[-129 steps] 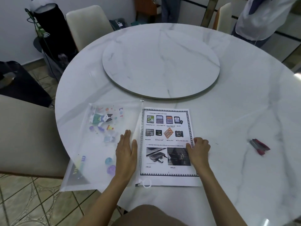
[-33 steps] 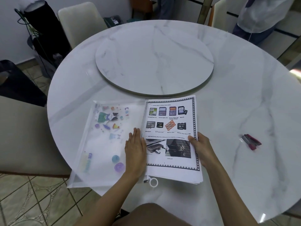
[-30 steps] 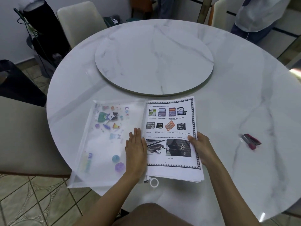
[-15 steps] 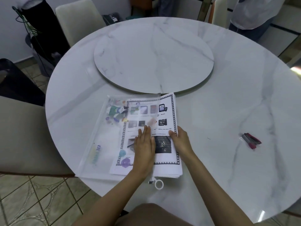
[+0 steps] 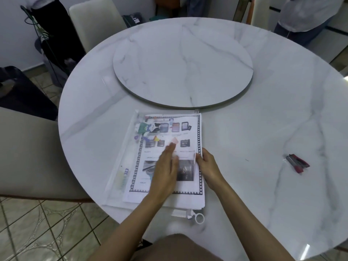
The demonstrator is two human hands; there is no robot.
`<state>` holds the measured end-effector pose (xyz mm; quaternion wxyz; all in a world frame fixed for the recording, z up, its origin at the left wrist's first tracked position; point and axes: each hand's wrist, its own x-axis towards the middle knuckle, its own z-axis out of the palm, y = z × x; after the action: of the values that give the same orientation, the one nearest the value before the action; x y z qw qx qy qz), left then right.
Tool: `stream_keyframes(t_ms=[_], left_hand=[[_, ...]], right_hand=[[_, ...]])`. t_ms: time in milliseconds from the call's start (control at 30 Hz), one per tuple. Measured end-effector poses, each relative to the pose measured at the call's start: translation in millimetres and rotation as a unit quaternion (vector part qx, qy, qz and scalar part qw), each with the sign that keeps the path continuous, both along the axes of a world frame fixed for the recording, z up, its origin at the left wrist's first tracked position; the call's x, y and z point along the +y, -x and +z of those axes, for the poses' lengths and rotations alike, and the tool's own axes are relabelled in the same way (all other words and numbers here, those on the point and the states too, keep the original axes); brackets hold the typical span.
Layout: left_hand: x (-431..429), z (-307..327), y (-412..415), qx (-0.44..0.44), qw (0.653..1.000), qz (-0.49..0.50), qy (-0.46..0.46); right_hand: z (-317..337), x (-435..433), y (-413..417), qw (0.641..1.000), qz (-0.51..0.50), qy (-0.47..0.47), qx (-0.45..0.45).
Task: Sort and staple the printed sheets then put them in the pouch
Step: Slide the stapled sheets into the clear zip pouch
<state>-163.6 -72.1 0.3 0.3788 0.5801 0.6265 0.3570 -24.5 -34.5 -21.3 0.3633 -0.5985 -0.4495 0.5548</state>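
A clear plastic zip pouch (image 5: 124, 166) with cartoon prints lies at the table's near edge. The stack of printed sheets (image 5: 188, 140), showing memory-card pictures and a black border, sits almost wholly inside it. My left hand (image 5: 165, 170) lies flat on top of the pouch over the sheets, fingers straight and blurred. At the stack's right edge my right hand (image 5: 207, 164) holds the sheets, fingertips curled on the paper. The pouch's white ring zip pull (image 5: 199, 217) lies at the near right corner. A red stapler (image 5: 297, 163) rests far to the right.
The round white marble table (image 5: 263, 129) carries a raised lazy Susan (image 5: 182, 63) in its middle. Cream chairs stand at the left (image 5: 28, 157) and behind. A person in white (image 5: 305, 14) stands at the far right. Dark bags sit on the tiled floor at left.
The sheets have slid leftward from beside the pouch into it, pushed by my right hand. My left hand stayed flat on the pouch's top layer and shifted right with it.
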Motion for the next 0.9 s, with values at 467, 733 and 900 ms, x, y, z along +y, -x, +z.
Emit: stream_keyframes(t_ms=[467,733,900], left_hand=[[20.1,-20.5,122.4,0.085,0.969,0.222,0.07],[16.9,-28.1,123.5,0.081,0.977,0.19,0.06],[-0.8,-38.9,110.6,0.183,0.983,0.015,-0.024]], right_hand=[[-5.7,-9.1,12.4,0.997,0.043,-0.008,0.057],[-10.8,2.7,27.7,0.97,0.159,0.132,0.126],[-8.8,4.2,21.9,0.995,0.033,0.089,0.04]])
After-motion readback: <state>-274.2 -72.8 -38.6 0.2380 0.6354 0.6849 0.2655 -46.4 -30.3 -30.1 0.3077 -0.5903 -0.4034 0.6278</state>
